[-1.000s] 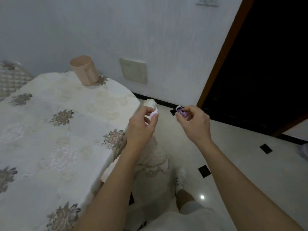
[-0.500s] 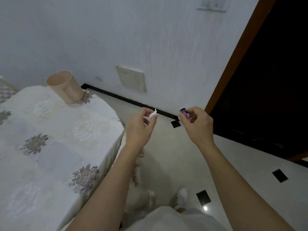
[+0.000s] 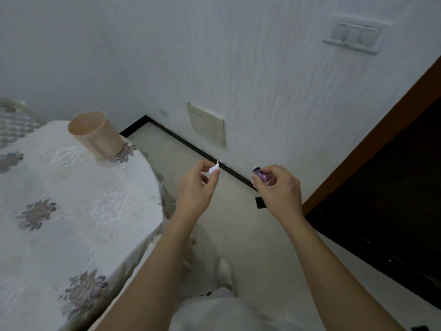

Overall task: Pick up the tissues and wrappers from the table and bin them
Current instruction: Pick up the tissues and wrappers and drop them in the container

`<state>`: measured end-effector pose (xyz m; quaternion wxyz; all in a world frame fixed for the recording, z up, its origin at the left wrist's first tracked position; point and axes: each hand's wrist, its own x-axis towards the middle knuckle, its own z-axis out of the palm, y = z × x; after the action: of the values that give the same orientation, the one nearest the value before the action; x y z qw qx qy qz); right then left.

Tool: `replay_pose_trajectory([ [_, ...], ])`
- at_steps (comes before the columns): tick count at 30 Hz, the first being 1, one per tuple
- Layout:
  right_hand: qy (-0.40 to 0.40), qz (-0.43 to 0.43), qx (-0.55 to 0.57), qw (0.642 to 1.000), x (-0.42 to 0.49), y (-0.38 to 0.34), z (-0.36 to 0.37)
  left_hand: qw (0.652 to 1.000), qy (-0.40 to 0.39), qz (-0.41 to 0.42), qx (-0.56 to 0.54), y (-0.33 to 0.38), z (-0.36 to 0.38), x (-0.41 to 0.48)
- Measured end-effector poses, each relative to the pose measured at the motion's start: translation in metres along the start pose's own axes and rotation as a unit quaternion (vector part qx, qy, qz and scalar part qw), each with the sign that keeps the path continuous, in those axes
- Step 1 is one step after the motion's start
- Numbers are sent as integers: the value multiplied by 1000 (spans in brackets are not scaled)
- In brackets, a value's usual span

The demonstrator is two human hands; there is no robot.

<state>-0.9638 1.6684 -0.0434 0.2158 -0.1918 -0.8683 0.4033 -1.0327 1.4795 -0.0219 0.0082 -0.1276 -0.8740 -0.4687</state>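
My left hand pinches a small white tissue scrap between thumb and fingertips. My right hand is closed around a crumpled purple wrapper that sticks out at the fingertips. Both hands are raised over the tiled floor, to the right of the table, which has a floral white cloth. A beige cup-shaped container stands at the table's far corner, left of my hands. No other tissues or wrappers show on the visible part of the cloth.
A white wall with a cream panel and a switch plate faces me. A dark doorway with a brown frame opens on the right. Pale floor tiles with black insets lie below my hands.
The view has swung up and right, away from the table toward the wall and floor. Both hands keep their hold and have moved a little farther apart.
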Motion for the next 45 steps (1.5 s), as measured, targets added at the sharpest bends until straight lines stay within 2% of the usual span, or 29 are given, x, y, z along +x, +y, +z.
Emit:
replay_pose_trajectory([
  [8, -46, -43, 13, 998, 112, 6, 47, 998, 51, -44, 13, -19, 11, 91],
  [14, -86, -63, 9, 994, 226, -4, 107, 994, 88, -67, 11, -43, 15, 203],
  [20, -123, -88, 5, 988, 329, -32, 165, 989, 123, -87, 9, -68, -2, 303],
  [28, -182, -123, 23, 975, 411, -63, 241, 977, 187, -106, 11, -98, -33, 378],
  [38, -272, -192, 57, 941, 495, -118, 368, 947, 275, -162, 45, -142, -86, 454],
  [45, -363, -252, 79, 893, 554, -189, 461, 896, 372, -230, 73, -168, -141, 507],
])
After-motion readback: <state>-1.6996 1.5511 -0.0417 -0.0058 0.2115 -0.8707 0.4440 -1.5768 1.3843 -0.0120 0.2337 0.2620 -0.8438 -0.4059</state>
